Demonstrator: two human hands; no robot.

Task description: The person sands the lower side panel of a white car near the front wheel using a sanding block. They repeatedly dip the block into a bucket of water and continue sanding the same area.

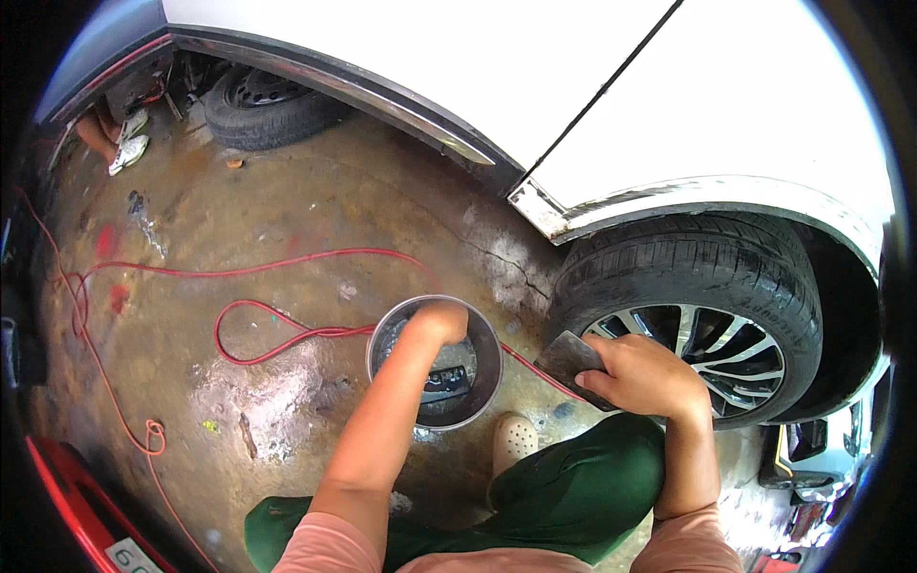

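A round metal pot (490, 382) with water in it stands on the floor in front of me. My left hand (441, 323) reaches down into it, back of the hand up; the fingers are hidden below. Beside that hand, a small black block-like object (444, 383) lies in the pot. My right hand (642, 371) is closed on a dark grey, flat, flexible sheet (569, 357) that looks like sandpaper, thumb on top. This sheet is held between the pot and the car's wheel (707, 346), which has a black tyre and silver spokes.
A white car body (458, 67) with a dark sill spans the far side. Red hose (287, 265) loops over the wet, stained concrete floor (191, 315). Another wheel (272, 105) and a person's feet in white shoes (129, 153) appear far left. A red vehicle edge (81, 506) is lower left.
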